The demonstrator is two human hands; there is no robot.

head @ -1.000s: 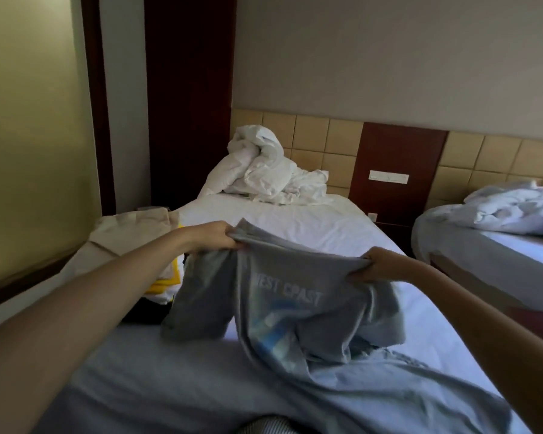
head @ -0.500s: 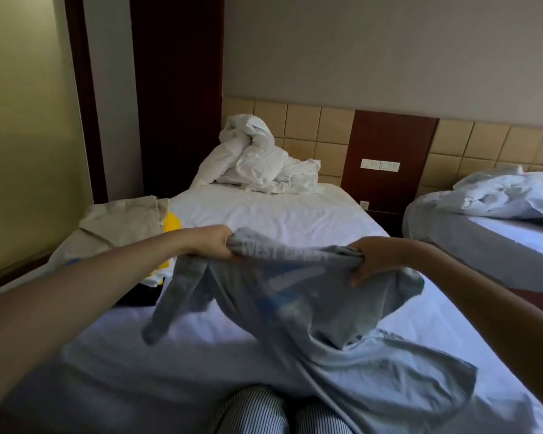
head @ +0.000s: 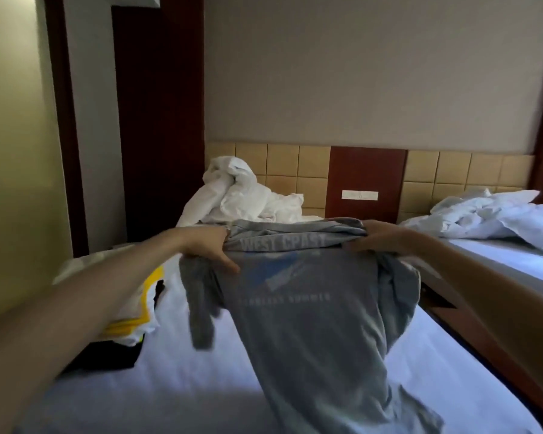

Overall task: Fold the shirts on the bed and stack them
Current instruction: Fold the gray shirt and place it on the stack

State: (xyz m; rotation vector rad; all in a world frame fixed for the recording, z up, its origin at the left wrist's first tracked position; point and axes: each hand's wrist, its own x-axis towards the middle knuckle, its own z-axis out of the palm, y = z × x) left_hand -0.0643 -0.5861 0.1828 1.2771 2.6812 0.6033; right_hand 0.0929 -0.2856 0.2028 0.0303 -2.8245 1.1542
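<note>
A grey T-shirt (head: 311,324) with "WEST COAST" print hangs in front of me over the white bed (head: 207,380). My left hand (head: 212,247) grips its left shoulder and my right hand (head: 372,238) grips its right shoulder, both held out at the same height. The sleeves dangle at each side and the hem trails down toward me. A pile of other shirts (head: 123,296), beige, white, yellow and black, lies on the left side of the bed, partly hidden behind my left arm.
A crumpled white duvet (head: 239,195) sits at the head of the bed against the tiled headboard. A second bed (head: 514,264) with rumpled bedding stands to the right, with a narrow gap between. A wall runs along the left.
Both hands have lifted the grey shirt higher and spread it, so its printed side hangs flat. My view has tilted upward.
</note>
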